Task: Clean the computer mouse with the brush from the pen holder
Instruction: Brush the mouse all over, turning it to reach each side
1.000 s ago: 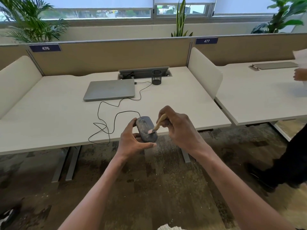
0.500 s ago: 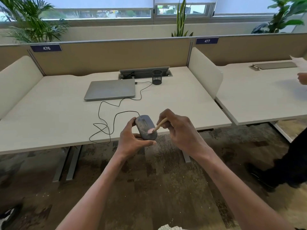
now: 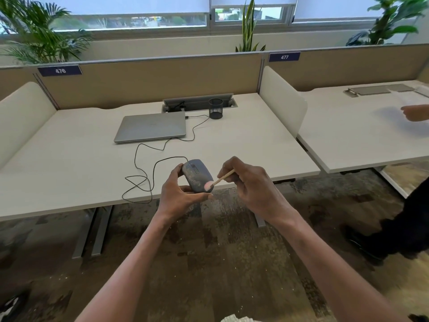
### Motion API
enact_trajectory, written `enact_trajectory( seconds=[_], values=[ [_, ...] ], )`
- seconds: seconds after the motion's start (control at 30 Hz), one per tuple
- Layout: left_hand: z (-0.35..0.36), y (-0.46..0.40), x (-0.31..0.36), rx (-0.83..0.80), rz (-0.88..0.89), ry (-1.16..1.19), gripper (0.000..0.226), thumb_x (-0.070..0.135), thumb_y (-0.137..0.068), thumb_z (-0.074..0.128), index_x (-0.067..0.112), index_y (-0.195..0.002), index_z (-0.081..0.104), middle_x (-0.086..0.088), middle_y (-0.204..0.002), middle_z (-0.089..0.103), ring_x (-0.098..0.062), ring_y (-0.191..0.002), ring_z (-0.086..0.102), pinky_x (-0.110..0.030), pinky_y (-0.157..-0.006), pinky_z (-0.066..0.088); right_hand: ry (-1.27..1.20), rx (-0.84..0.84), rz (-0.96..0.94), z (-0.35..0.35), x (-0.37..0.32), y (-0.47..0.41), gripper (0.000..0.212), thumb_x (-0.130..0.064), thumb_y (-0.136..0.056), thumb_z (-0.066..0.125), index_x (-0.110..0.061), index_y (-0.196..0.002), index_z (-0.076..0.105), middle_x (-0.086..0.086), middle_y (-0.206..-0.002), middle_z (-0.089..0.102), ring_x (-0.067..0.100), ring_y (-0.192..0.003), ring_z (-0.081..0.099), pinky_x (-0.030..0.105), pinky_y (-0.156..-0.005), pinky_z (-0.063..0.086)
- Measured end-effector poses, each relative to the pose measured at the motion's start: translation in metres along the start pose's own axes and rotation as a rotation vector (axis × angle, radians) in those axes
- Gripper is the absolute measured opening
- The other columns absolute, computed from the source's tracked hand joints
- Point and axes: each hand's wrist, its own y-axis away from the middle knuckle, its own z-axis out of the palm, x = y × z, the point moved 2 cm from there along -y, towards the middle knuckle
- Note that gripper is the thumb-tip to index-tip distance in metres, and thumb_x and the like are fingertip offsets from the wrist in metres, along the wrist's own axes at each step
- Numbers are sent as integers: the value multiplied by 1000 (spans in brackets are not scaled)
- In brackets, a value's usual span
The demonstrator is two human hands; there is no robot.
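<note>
Left hand (image 3: pixel 178 196) held the mouse (image 3: pixel 196 175) off the surface (image 3: pixel 69 163), just past its near edge. Grip was wrapped: thumb on the near-bottom side, fingers on the far-left side. Mouse was tilted, buttons facing up toward the camera, top looked dusty/smudged.

Right hand (image 3: pixel 250 184) pinched the brush (image 3: pixel 218 180) by its thin wooden handle, fingers pressed together around it. Pinkish bristle tip was touching the mouse at its lower right end, next to the left thumb.

Mouse cable (image 3: pixel 144 168) ran from the front of the mouse, looped loosely on the surface, and led toward the closed laptop (image 3: pixel 151 126). Black mesh pen holder (image 3: pixel 216 108) stood upright at the back of the surface, just right of the laptop, beside the cable tray (image 3: pixel 199 101); couldn't tell what was in it.

Another person's hand (image 3: pixel 415 112) was over the neighbouring desk at the right edge, blurred.
</note>
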Motion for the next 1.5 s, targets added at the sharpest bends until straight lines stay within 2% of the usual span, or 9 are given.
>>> enact_trajectory(
  seconds=[0.17,0.3,0.47,0.63,0.8,1.1,1.2,1.3,1.5],
  values=[
    [-4,0,-2,8,1,-5,115,41,-48,99,22,-144,39,-4,-141,54,-20,-97,74,-39,-75,64,-9,-23,43,-3,6,5,28,12,-90,58,-10,-108,57,-1,-92,69,7,-82,65,6,-69,47],
    [-4,-1,-1,0,15,-22,113,36,-50,98,21,-145,38,-4,-143,52,-18,-94,72,-33,-73,64,-52,77,32,-6,8,0,27,11,-91,58,-10,-108,55,3,-98,72,13,-85,69,26,-72,59],
    [-5,-2,-2,-18,17,-26,111,32,-52,98,20,-145,39,-4,-142,52,-17,-93,72,-32,-73,64,-133,144,43,-2,8,-6,23,9,-94,58,-9,-107,54,2,-100,73,11,-86,69,21,-77,59],
    [-6,-2,0,-17,16,-11,111,38,-49,97,20,-143,40,-3,-139,53,-16,-93,72,-31,-72,64,-132,45,112,2,18,3,31,16,-89,55,-10,-106,55,3,-98,72,11,-88,70,29,-77,61],
    [-3,-2,1,-46,24,4,112,36,-51,96,21,-145,38,-4,-144,50,-18,-97,71,-34,-74,64,-235,78,162,-4,22,-4,34,20,-89,51,-12,-102,54,8,-97,74,11,-89,73,32,-80,63],
    [0,1,8,-125,39,43,114,30,-51,96,21,-147,35,3,-143,47,-3,-89,71,-25,-73,61,-333,327,261,-6,38,-16,33,16,-92,54,-16,-103,50,13,-100,75,16,-95,75,35,-81,64],
    [3,-2,8,-118,43,43,115,27,-52,98,18,-149,35,-1,-145,48,-10,-95,71,-30,-74,63,-318,285,262,-5,39,-15,31,16,-92,55,-13,-103,51,10,-99,75,16,-95,75,34,-81,64],
    [3,-5,5,-108,42,35,116,28,-52,98,19,-148,35,-1,-147,48,-14,-98,70,-29,-74,63,-314,167,300,-13,41,-12,45,21,-90,51,-23,-97,51,8,-95,76,16,-91,75,33,-81,63],
    [4,-8,9,-107,62,20,111,23,-54,98,21,-146,36,6,-139,48,-6,-92,68,-22,-69,61,-305,64,314,-27,38,-18,47,23,-85,50,-23,-94,53,8,-89,75,18,-84,75,34,-75,64]
  ],
)
